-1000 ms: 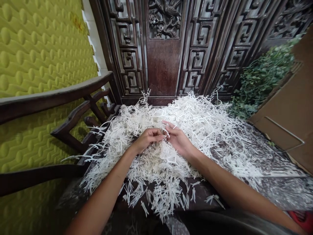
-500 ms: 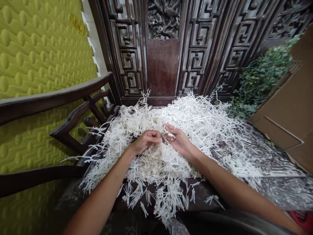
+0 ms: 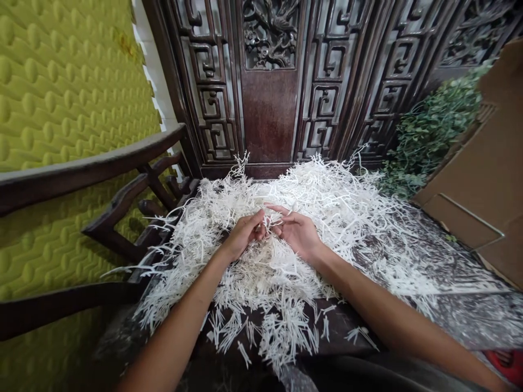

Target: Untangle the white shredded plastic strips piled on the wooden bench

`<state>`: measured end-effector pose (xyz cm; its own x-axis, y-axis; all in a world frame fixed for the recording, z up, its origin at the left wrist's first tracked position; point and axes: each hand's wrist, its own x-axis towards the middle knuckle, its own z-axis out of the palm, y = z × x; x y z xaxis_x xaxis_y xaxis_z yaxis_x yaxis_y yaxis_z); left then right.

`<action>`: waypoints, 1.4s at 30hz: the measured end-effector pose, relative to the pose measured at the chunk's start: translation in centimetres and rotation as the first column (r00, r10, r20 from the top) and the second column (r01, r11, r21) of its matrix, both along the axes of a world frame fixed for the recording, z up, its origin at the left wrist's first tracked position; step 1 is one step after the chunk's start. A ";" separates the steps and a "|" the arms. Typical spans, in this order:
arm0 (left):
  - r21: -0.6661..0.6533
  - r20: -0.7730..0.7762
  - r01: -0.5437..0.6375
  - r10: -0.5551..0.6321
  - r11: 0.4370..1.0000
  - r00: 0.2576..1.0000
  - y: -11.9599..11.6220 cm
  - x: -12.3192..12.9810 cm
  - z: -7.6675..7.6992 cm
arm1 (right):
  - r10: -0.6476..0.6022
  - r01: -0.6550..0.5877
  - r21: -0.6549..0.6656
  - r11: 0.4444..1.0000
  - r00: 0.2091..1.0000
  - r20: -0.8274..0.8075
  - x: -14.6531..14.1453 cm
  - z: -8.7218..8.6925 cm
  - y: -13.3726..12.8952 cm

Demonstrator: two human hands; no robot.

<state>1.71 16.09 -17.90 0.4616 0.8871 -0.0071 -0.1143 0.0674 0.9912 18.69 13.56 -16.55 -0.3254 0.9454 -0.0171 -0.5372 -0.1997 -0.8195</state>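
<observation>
A large heap of thin white branching sprigs (image 3: 261, 277) covers a dark table top (image 3: 441, 261), with short snapped pieces at its near side. My left hand (image 3: 245, 234) rests in the middle of the heap, its fingers curled around a white sprig (image 3: 268, 221). My right hand (image 3: 296, 234) is right beside it, with thumb and fingers spread around that same spot. The fingertips are partly hidden among the sprigs, so the right hand's hold is unclear.
A dark carved lattice screen (image 3: 269, 81) rises behind the table. On the left are a wooden chair arm (image 3: 81, 174) and a yellow-green padded wall (image 3: 69, 109). A leafy green plant (image 3: 433, 136) and brown cardboard (image 3: 461, 185) stand at the right. A red object (image 3: 506, 365) shows at the bottom right corner.
My hands have shifted slightly among the sprigs, and my right hand's fingers have spread. The view has tilted slightly. The heap looks much the same.
</observation>
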 end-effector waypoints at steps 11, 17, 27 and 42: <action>0.120 0.044 -0.080 0.075 0.990 0.996 -0.5 0.1 0.2 | -0.001 -0.015 0.115 0.993 0.990 0.142 -0.2 0.4 0.1; 0.144 -0.025 -0.030 0.034 0.989 0.999 -0.5 -0.1 0.0 | -0.084 0.057 0.123 0.991 0.971 0.224 -0.4 -0.5 0.7; 0.086 -0.003 -0.054 0.054 0.995 0.999 0.0 -0.2 -0.3 | -0.064 0.034 0.127 0.991 0.968 0.245 -0.6 -0.1 0.3; 0.082 -0.009 -0.029 0.029 0.996 1.000 0.3 -0.4 -0.9 | -0.100 0.080 0.109 0.991 0.976 0.191 -0.9 -0.4 0.3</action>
